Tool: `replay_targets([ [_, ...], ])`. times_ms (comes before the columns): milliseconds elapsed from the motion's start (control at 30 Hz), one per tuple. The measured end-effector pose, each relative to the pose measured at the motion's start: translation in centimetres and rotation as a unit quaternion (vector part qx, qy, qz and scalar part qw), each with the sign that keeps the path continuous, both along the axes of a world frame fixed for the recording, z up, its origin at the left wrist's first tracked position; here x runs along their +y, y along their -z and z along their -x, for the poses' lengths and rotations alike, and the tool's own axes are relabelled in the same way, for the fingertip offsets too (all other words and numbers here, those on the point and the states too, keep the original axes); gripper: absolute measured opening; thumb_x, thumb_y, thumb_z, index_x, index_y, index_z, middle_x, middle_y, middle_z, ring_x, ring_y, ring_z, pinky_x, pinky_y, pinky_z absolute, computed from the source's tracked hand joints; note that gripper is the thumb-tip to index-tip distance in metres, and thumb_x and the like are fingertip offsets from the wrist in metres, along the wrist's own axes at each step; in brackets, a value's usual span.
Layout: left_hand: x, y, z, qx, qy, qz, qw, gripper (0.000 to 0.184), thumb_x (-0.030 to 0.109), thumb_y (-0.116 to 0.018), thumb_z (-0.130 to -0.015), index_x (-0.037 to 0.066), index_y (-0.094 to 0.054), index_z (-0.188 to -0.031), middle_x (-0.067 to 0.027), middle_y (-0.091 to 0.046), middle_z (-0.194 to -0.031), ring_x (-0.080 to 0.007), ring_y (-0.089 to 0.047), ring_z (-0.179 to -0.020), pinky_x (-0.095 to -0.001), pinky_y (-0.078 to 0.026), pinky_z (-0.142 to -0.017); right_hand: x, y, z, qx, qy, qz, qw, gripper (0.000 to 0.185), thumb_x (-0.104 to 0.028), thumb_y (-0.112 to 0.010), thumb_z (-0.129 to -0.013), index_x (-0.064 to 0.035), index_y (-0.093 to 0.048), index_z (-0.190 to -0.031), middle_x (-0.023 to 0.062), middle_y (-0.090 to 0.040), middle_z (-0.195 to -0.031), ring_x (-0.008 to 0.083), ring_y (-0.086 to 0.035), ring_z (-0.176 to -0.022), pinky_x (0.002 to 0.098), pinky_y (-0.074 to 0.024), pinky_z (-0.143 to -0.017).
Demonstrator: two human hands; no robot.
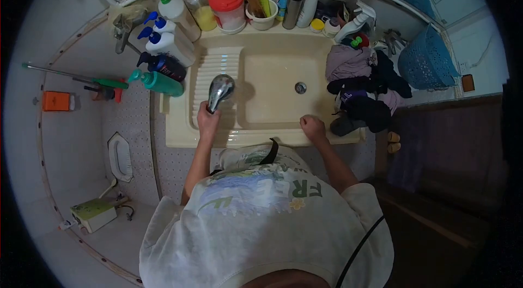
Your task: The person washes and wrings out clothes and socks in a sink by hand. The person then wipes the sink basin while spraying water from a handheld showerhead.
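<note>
My left hand (207,120) is closed around the handle of a chrome shower head (220,91), held over the ribbed left part of the cream washbasin (289,124). The head of it points away from me, and no hose shows below my fingers. At the basin's front rim, right of the middle, my right hand (312,126) is curled into a fist, with nothing visible sticking out of it. A pile of dark and mauve clothes (362,83) lies on the basin's right side, close to my right hand. The round drain (300,87) shows in the basin floor.
Several pump bottles (169,48) line the left edge. Along the back stand a red-lidded container (226,7), a white cup (262,18) and a spray bottle (357,22). A blue basket (427,59) is at the right. A squat toilet (120,157) lies at the floor's left.
</note>
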State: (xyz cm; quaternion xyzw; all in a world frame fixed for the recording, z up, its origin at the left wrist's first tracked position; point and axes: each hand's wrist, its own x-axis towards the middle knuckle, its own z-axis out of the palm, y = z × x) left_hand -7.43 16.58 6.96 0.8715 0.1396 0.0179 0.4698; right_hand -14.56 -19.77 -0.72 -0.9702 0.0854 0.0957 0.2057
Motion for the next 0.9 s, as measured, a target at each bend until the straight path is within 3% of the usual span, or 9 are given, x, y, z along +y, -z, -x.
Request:
replay_targets([
  [200, 3.5, 0.5, 0.7, -0.04, -0.094, 0.192, 0.976, 0.013, 0.005, -0.057, -0.072, 0.004, -0.048, -0.081, 0.0032, -0.039, -0.068, -0.007, -0.036, -0.06, -0.0239, -0.032, -0.053, 0.1, -0.5, -0.3, 0.032, 0.001, -0.012, 0.999, 0.029, -0.031, -0.049, -0.085, -0.0076, -0.065, -0.081, 0.0159, -0.063, -0.083, 0.0372, -0.06, -0.078, 0.047, -0.0479, -0.071],
  [500, 4.7, 0.9, 3.3, -0.119, -0.194, 0.194, 0.954, 0.016, 0.0, -0.054, -0.072, 0.006, -0.046, -0.084, 0.0046, -0.037, -0.07, -0.0059, -0.033, -0.06, -0.0216, -0.03, -0.053, 0.1, 0.1, 0.1, -0.006, 0.001, -0.001, 1.0, 0.026, -0.03, -0.052, -0.084, -0.0079, -0.065, -0.08, 0.0143, -0.063, -0.082, 0.0352, -0.06, -0.078, 0.046, -0.0481, -0.071],
  [733, 4.0, -2.6, 3.3, -0.144, -0.174, 0.203, 0.953, 0.018, -0.001, -0.054, -0.072, 0.006, -0.045, -0.086, 0.0053, -0.034, -0.072, -0.0053, -0.031, -0.061, -0.0206, -0.028, -0.053, 0.2, 0.0, 0.3, -0.035, 0.002, 0.016, 0.999, 0.022, -0.026, -0.055, -0.084, -0.0064, -0.065, -0.079, 0.0142, -0.062, -0.079, 0.0346, -0.06, -0.075, 0.0454, -0.048, -0.067],
  [900, 4.6, -3.5, 2.6, -0.167, -0.152, 0.135, 0.965, 0.022, -0.004, -0.055, -0.07, 0.005, -0.047, -0.089, 0.0056, -0.034, -0.072, -0.0048, -0.031, -0.061, -0.0203, -0.028, -0.054, 0.2, 0.0, 0.4, -0.049, 0.001, -0.002, 0.999, 0.021, -0.025, -0.056, -0.084, -0.0064, -0.065, -0.078, 0.014, -0.062, -0.078, 0.0343, -0.06, -0.074, 0.0452, -0.0482, -0.066],
])
